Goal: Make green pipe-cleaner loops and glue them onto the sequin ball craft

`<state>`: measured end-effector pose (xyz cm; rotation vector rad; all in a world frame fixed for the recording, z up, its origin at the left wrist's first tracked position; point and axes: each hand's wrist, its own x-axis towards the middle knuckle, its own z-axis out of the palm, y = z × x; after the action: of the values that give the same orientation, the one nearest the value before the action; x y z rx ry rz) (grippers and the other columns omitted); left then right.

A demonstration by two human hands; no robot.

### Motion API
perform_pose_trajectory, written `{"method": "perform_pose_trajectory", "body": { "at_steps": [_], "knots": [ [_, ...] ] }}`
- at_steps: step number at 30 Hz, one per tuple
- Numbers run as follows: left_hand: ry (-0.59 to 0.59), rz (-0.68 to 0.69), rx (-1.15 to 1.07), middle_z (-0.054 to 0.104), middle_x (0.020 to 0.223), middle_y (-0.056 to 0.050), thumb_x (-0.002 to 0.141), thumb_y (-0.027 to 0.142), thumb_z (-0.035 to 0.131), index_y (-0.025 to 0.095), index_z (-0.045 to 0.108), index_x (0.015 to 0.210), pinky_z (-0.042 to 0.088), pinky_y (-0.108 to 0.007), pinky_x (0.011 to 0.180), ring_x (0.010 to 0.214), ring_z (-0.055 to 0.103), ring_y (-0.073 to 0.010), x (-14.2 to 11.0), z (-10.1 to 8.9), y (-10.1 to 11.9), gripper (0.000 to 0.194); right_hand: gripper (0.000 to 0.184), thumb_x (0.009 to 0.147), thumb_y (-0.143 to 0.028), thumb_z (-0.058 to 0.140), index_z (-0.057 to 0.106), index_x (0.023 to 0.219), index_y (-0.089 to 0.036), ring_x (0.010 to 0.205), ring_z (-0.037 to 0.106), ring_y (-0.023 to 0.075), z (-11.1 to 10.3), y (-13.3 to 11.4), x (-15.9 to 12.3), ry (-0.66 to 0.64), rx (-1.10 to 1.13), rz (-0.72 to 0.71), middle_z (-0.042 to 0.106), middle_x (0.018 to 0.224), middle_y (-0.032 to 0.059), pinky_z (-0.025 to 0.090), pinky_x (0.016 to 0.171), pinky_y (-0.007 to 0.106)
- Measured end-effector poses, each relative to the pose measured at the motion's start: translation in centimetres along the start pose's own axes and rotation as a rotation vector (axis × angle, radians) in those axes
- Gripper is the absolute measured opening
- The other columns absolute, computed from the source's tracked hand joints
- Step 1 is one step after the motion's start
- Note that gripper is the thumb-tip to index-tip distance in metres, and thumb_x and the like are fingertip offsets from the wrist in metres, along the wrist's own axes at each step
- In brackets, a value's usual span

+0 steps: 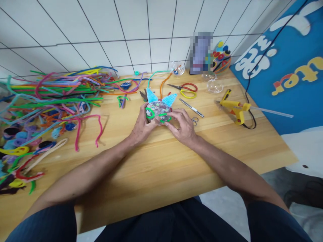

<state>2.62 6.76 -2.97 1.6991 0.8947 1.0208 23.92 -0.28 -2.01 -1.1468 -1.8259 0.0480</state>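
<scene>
A round greyish craft ball [159,107] with a mottled surface is held above the middle of the table. Two light blue pointed ears [169,100] stick up from its top, and a green pipe cleaner ring [150,113] sits on its left side. My left hand [142,125] is wrapped round the ball's left side, thumb on its front. Against its lower right front, my right hand [182,127] pinches a bent green pipe cleaner [165,117] with thumb and fingers. Part of that piece is hidden by the fingers.
Many coloured pipe cleaners [63,87] cover the table's left. Behind and right of the ball lie pliers [143,95], red-and-yellow scissors [185,90], a craft knife [191,108] and small scissors [195,121]. A yellow glue gun [237,108] with a cord lies right; clear plastic shells [215,86] stand behind.
</scene>
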Motion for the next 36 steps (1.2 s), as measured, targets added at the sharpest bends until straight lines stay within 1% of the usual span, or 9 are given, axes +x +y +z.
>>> {"method": "perform_pose_trajectory", "body": {
  "at_steps": [5, 10, 14, 17, 20, 23, 28, 33, 36],
  "knots": [
    [0.018, 0.001, -0.005, 0.065, 0.147, -0.015, 0.091, 0.08, 0.074, 0.025, 0.041, 0.15, 0.057, -0.055, 0.118, 0.135, 0.068, -0.0357, -0.04, 0.13, 0.05, 0.087, 0.034, 0.103, -0.031, 0.076, 0.064, 0.134, -0.024, 0.102, 0.073, 0.0253, -0.14, -0.05, 0.13, 0.061, 0.022, 0.033, 0.076, 0.121, 0.0105, 0.065, 0.088, 0.043],
    [0.023, -0.002, -0.03, 0.066, 0.148, -0.016, 0.091, 0.08, 0.074, 0.025, 0.041, 0.149, 0.057, -0.055, 0.118, 0.136, 0.068, -0.0358, -0.08, 0.18, 0.25, 0.087, 0.028, 0.105, -0.033, 0.075, 0.067, 0.13, -0.024, 0.109, 0.074, 0.0277, 0.05, 0.05, 0.0, 0.028, -0.025, 0.043, 0.077, 0.122, 0.0117, 0.066, 0.09, 0.045],
    [0.008, -0.022, -0.002, 0.067, 0.145, -0.016, 0.092, 0.076, 0.073, 0.024, 0.04, 0.151, 0.057, -0.058, 0.118, 0.137, 0.067, -0.038, -0.12, 0.05, 0.5, 0.085, 0.034, 0.107, -0.034, 0.073, 0.065, 0.138, -0.023, 0.117, 0.075, 0.0292, 0.13, -0.05, -0.02, 0.057, -0.047, -0.021, 0.076, 0.128, 0.0144, 0.067, 0.094, 0.045],
    [0.012, -0.018, 0.006, 0.066, 0.146, -0.018, 0.092, 0.077, 0.073, 0.023, 0.039, 0.151, 0.056, -0.059, 0.119, 0.138, 0.066, -0.039, -0.13, 0.04, 0.61, 0.087, 0.032, 0.11, -0.034, 0.068, 0.067, 0.139, -0.023, 0.117, 0.075, 0.0293, 0.15, -0.06, -0.01, 0.061, -0.096, -0.066, 0.077, 0.125, 0.0137, 0.068, 0.098, 0.048],
    [0.017, -0.013, -0.016, 0.067, 0.145, -0.016, 0.091, 0.079, 0.074, 0.024, 0.04, 0.149, 0.056, -0.057, 0.118, 0.136, 0.067, -0.0378, -0.11, 0.13, 0.72, 0.087, 0.027, 0.111, -0.033, 0.065, 0.071, 0.136, -0.025, 0.115, 0.076, 0.0299, 0.14, -0.02, -0.04, 0.027, -0.127, -0.051, 0.077, 0.121, 0.0128, 0.068, 0.099, 0.05],
    [0.012, -0.015, -0.043, 0.067, 0.143, -0.015, 0.09, 0.082, 0.074, 0.025, 0.04, 0.148, 0.058, -0.055, 0.116, 0.133, 0.069, -0.0359, -0.11, 0.23, 0.83, 0.087, 0.031, 0.109, -0.031, 0.068, 0.072, 0.138, -0.025, 0.117, 0.076, 0.0309, 0.05, -0.06, -0.05, 0.015, -0.104, -0.036, 0.077, 0.123, 0.0134, 0.068, 0.102, 0.052],
    [-0.003, -0.016, -0.052, 0.066, 0.144, -0.015, 0.092, 0.078, 0.076, 0.025, 0.037, 0.148, 0.061, -0.052, 0.113, 0.131, 0.071, -0.033, -0.15, 0.35, 0.67, 0.086, 0.038, 0.106, -0.027, 0.071, 0.071, 0.145, -0.026, 0.116, 0.075, 0.0303, -0.02, -0.13, 0.0, 0.054, -0.088, -0.082, 0.076, 0.125, 0.0132, 0.068, 0.102, 0.049],
    [-0.018, 0.0, -0.065, 0.065, 0.146, -0.014, 0.092, 0.075, 0.077, 0.027, 0.035, 0.15, 0.06, -0.052, 0.115, 0.134, 0.07, -0.0328, -0.24, 0.53, 0.33, 0.086, 0.034, 0.107, -0.027, 0.071, 0.075, 0.14, -0.028, 0.112, 0.076, 0.0293, 0.04, 0.03, -0.11, 0.029, -0.099, -0.056, 0.075, 0.121, 0.012, 0.068, 0.099, 0.049],
    [-0.032, -0.012, -0.071, 0.063, 0.15, -0.016, 0.093, 0.076, 0.076, 0.026, 0.034, 0.153, 0.056, -0.055, 0.12, 0.138, 0.067, -0.0343, -0.32, 0.5, 0.2, 0.089, 0.033, 0.107, -0.028, 0.071, 0.074, 0.14, -0.026, 0.111, 0.076, 0.0288, -0.02, -0.01, -0.15, 0.042, -0.122, -0.08, 0.076, 0.12, 0.0126, 0.068, 0.099, 0.047]
  ]
}}
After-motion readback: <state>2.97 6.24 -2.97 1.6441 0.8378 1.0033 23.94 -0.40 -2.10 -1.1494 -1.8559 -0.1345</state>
